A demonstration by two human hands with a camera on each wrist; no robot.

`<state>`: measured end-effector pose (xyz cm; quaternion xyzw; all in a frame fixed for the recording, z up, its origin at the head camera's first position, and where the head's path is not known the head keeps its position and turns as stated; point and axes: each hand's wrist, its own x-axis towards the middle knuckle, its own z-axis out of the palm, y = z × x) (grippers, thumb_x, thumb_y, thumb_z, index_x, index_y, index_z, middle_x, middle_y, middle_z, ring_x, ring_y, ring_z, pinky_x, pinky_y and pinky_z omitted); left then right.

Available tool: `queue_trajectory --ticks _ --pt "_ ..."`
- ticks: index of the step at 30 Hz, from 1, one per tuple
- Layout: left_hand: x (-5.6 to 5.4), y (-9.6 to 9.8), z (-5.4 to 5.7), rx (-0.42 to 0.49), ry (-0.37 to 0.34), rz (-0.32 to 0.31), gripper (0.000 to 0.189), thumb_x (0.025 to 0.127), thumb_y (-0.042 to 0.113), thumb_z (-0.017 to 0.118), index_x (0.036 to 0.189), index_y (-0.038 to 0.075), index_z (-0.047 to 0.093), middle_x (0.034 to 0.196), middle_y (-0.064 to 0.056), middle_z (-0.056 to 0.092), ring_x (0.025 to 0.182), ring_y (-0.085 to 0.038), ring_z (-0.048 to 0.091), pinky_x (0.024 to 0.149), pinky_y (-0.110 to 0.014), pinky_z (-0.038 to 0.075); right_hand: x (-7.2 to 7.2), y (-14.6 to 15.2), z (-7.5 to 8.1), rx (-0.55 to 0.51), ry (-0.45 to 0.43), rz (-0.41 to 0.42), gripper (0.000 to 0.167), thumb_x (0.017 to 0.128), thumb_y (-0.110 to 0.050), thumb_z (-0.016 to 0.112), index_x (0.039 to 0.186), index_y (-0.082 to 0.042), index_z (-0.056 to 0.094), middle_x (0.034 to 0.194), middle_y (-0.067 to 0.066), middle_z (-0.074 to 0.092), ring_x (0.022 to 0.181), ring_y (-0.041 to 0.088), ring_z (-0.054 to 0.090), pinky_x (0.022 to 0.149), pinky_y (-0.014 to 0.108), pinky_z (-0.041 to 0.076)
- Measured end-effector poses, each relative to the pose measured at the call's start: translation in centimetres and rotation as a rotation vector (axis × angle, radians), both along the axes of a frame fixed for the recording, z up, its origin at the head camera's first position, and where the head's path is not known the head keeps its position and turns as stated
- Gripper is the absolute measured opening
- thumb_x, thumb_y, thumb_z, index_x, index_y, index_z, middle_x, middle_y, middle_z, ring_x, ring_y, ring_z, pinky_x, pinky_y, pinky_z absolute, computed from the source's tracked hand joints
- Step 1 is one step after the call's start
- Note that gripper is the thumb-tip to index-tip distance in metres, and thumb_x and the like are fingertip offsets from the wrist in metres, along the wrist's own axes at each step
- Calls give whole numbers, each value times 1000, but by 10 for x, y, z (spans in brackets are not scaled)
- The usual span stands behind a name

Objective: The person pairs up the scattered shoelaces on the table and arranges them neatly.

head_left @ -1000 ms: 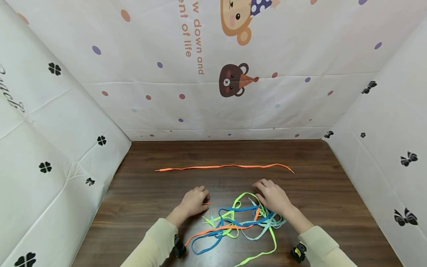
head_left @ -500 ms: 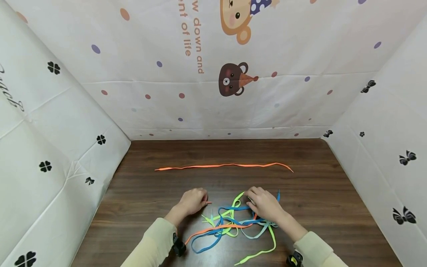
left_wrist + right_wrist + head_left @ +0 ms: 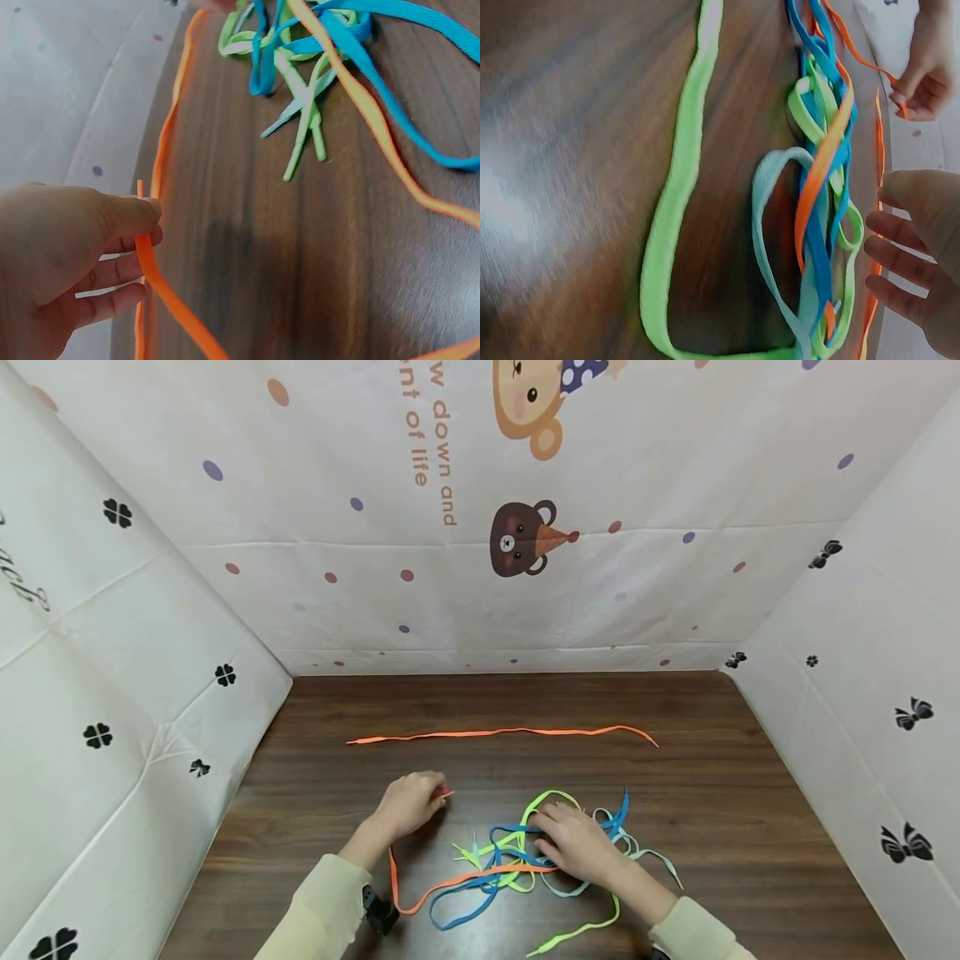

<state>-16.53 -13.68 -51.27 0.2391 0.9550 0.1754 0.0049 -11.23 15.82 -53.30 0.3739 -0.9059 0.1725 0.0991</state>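
Note:
A tangle of flat shoelaces (image 3: 517, 847), blue, lime green, pale teal and orange, lies on the dark wooden table (image 3: 750, 793). My left hand (image 3: 437, 795) pinches the end of the tangle's orange lace (image 3: 396, 893), which loops back beside my forearm into the pile. The left wrist view shows that orange lace (image 3: 161, 289) between thumb and fingers of my left hand (image 3: 146, 225). My right hand (image 3: 555, 833) lies flat on the tangle with its fingers straight. In the right wrist view my right hand (image 3: 889, 255) sits spread beside the laces (image 3: 821, 187).
A second orange lace (image 3: 502, 732) lies stretched straight across the table behind both hands. White printed sheets (image 3: 150, 693) wall in the table on the left, back and right. A lime green lace end (image 3: 577, 935) trails toward the near edge.
My left hand has moved left and away, drawing the orange lace out of the pile into a loop. My right hand has slid left and nearer, onto the tangle.

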Motion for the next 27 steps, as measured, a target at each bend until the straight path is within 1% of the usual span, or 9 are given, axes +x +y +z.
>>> queue_trajectory --ticks 3,7,10,14,15,18,22,24,27 --pt "2 -8 5 7 21 26 7 79 15 72 83 15 66 70 8 57 57 -4 45 53 -22 41 4 -6 -2 -9 -1 33 16 80 -20 70 95 -16 64 89 -6 58 75 8 53 68 29 49" --pt "5 -22 13 15 52 50 9 78 15 73 80 17 64 69 9 56 56 -3 45 51 -21 40 10 -13 -4 -2 -51 60 14 82 -21 68 96 -17 65 89 -7 57 74 7 50 64 24 45" --pt "7 -33 17 20 71 68 11 77 14 73 78 18 63 70 9 57 56 -3 46 49 -21 39 14 -16 -5 23 -80 63 16 83 -23 67 98 -18 65 89 -7 55 75 7 49 66 25 45" --pt "10 -48 22 21 85 99 13 76 13 74 79 18 63 73 9 57 58 -4 50 50 -22 40 16 -20 -8 40 -90 61 16 83 -25 67 97 -18 66 88 -8 54 77 7 48 67 25 45" --pt "11 -51 22 20 86 107 13 76 13 74 79 18 63 73 9 56 59 -4 51 50 -21 40 17 -20 -8 38 -91 60 15 83 -26 68 96 -19 66 87 -8 54 76 6 47 65 23 43" --pt "14 -61 25 35 84 137 13 76 12 74 79 18 63 74 9 55 60 -4 52 50 -20 40 18 -22 -11 21 -86 67 14 81 -25 69 93 -19 66 86 -8 54 77 6 48 65 23 43" --pt "18 -70 27 48 63 193 13 76 13 74 78 18 62 73 8 54 59 -4 52 49 -21 39 20 -25 -15 15 -71 75 11 80 -24 70 88 -21 64 84 -9 52 74 6 46 62 22 41" --pt "20 -75 27 52 51 221 14 76 13 74 77 19 61 72 9 54 59 -3 51 49 -22 39 20 -26 -16 21 -65 77 10 80 -23 70 86 -22 63 82 -10 50 73 6 45 61 21 40" --pt "22 -81 25 65 44 247 16 76 12 74 76 19 60 71 9 54 58 -3 50 48 -23 38 19 -26 -16 25 -60 78 11 80 -20 70 83 -22 60 80 -11 49 72 5 45 60 20 40"
